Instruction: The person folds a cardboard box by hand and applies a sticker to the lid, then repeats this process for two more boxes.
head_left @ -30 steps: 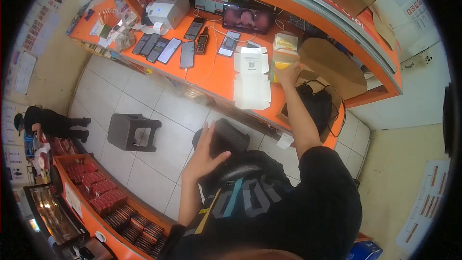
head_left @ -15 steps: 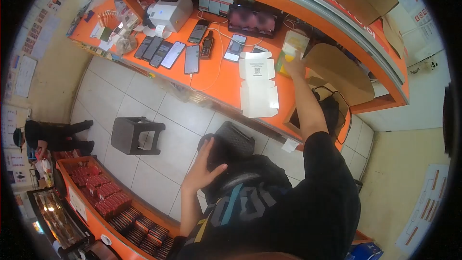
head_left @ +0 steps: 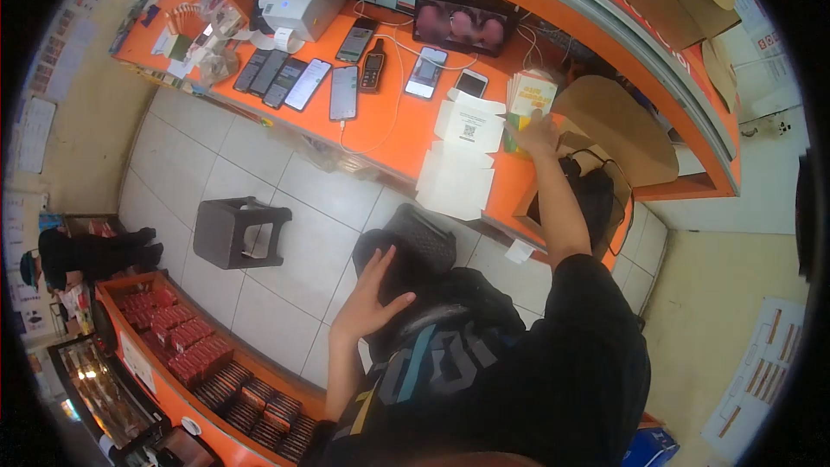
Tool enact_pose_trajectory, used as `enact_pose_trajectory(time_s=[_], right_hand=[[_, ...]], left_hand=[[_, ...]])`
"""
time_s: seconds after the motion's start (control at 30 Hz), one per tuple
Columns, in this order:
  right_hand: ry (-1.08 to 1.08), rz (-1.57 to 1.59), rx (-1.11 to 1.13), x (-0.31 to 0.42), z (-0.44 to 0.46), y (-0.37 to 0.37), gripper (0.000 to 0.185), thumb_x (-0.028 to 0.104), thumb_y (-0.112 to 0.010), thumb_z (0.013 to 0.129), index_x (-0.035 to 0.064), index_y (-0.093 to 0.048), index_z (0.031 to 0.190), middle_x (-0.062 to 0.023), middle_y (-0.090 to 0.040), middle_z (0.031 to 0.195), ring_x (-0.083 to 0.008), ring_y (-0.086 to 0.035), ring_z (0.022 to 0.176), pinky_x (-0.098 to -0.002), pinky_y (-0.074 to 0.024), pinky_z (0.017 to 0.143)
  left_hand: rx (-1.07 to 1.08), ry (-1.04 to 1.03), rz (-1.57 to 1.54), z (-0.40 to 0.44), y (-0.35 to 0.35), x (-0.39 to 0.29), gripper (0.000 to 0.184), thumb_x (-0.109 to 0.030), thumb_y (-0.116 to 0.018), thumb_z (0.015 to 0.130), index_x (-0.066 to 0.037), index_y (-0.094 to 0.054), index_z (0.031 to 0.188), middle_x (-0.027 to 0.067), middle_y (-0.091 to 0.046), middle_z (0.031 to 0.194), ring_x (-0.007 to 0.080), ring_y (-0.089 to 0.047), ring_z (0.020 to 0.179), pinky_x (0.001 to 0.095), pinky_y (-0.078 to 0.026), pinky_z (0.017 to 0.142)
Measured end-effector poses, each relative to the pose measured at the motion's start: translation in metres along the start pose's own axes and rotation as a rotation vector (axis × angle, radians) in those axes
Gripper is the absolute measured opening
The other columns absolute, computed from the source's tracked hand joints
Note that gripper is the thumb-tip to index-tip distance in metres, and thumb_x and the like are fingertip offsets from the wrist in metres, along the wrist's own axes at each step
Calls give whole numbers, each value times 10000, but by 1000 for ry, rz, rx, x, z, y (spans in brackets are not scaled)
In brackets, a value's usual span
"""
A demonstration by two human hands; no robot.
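My right hand (head_left: 539,136) is on the lower part of a stack of flat printed cartons (head_left: 529,92) in white, yellow and green. Its thumb points left, apart from the fingers, which reach up over the top carton. Just left of it lies an unfolded white carton (head_left: 456,154) with a QR code, its lower end at the counter's front edge. My left hand (head_left: 370,301) rests on my dark-trousered knee, fingers spread, holding nothing.
Several phones (head_left: 344,92) and a handheld device (head_left: 373,67) lie on the orange counter (head_left: 393,134). A label printer (head_left: 303,2) and a screen (head_left: 460,24) stand behind. Right is an open cardboard box (head_left: 618,121). A stool (head_left: 238,232) and another person (head_left: 86,261) are left.
My right hand has shifted slightly down the carton stack, and more of the top carton's print shows. The white phone beyond the unfolded carton is now fully visible. My left hand stays put.
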State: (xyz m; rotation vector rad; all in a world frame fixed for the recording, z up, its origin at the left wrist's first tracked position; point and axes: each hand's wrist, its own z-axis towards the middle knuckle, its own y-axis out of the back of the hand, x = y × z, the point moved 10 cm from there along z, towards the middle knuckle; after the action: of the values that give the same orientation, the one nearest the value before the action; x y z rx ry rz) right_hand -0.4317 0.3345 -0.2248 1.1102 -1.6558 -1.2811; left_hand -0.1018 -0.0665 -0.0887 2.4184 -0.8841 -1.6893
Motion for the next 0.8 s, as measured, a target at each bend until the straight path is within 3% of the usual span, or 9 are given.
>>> enact_pose_trajectory(time_s=[0.1, 0.2, 0.5, 0.6, 0.63, 0.67, 0.7, 0.77, 0.8], right_hand=[[-46, -2, 120, 0, 18, -12, 1107, 848, -557, 817, 59, -368, 1570, -249, -451, 1536, -409, -458, 1411, -492, -411, 1123], [-83, -69, 171, 1, 32, -21, 1131, 887, -507, 809, 64, -378, 1572, -238, -452, 1539, -404, -394, 1455, -493, -347, 1160], [49, -17, -201, 22, -26, 45, 884, 750, -486, 932, 58, -501, 1483, -261, -437, 1518, -436, -344, 1441, -513, -256, 1181], [161, -55, -566, 24, -60, 63, 799, 655, -572, 942, 65, -509, 1477, -267, -458, 1492, -446, -387, 1413, -546, -280, 1174], [275, 30, -535, 31, -68, 57, 787, 614, -618, 930, 65, -501, 1481, -265, -456, 1498, -445, -400, 1406, -555, -295, 1171], [390, 116, -500, 40, -81, 51, 781, 572, -665, 917, 65, -494, 1486, -263, -454, 1505, -445, -413, 1400, -564, -309, 1167], [505, 204, -462, 51, -98, 46, 782, 531, -711, 904, 64, -487, 1491, -260, -452, 1511, -445, -427, 1394, -573, -324, 1163], [689, 358, 103, 88, -141, -2, 853, 408, -808, 853, 76, -423, 1538, -246, -442, 1542, -431, -419, 1428, -555, -361, 1164], [735, 221, 38, 100, -176, -7, 819, 394, -814, 844, 74, -460, 1510, -232, -493, 1490, -428, -442, 1406, -535, -379, 1156]], left_hand=[[-21, -41, 21, 6, 2, 1, 909, -416, -780, 906, -114, -312, 1624, 322, -253, 1649, 424, -200, 1571, 480, -266, 1240], [-11, -12, -18, 16, -2, 2, 907, -433, -775, 906, -119, -317, 1623, 324, -263, 1644, 435, -227, 1559, 485, -276, 1234], [-71, -47, 42, 26, -18, 5, 735, -410, -734, 945, -146, -440, 1565, 292, -339, 1620, 419, -358, 1504, 445, -360, 1197], [-89, -11, 47, 23, -22, 11, 709, -388, -722, 956, -134, -447, 1559, 285, -379, 1600, 420, -383, 1488, 449, -359, 1198], [-94, -7, 57, 23, -23, 15, 709, -384, -721, 957, -130, -446, 1558, 287, -383, 1597, 423, -387, 1485, 450, -359, 1198], [-73, -7, 96, 22, -26, 19, 711, -397, -707, 979, -164, -415, 1583, 263, -348, 1622, 407, -390, 1488, 434, -478, 1102], [-75, -5, 91, 21, -27, 18, 708, -397, -707, 979, -162, -418, 1581, 262, -352, 1620, 406, -394, 1486, 436, -467, 1113], [-83, -5, 86, 20, -29, 17, 703, -396, -706, 980, -158, -423, 1578, 260, -361, 1615, 402, -402, 1481, 439, -445, 1135], [-87, -21, 94, 20, -31, 15, 697, -395, -705, 982, -154, -428, 1574, 252, -379, 1607, 394, -408, 1478, 441, -432, 1145]])
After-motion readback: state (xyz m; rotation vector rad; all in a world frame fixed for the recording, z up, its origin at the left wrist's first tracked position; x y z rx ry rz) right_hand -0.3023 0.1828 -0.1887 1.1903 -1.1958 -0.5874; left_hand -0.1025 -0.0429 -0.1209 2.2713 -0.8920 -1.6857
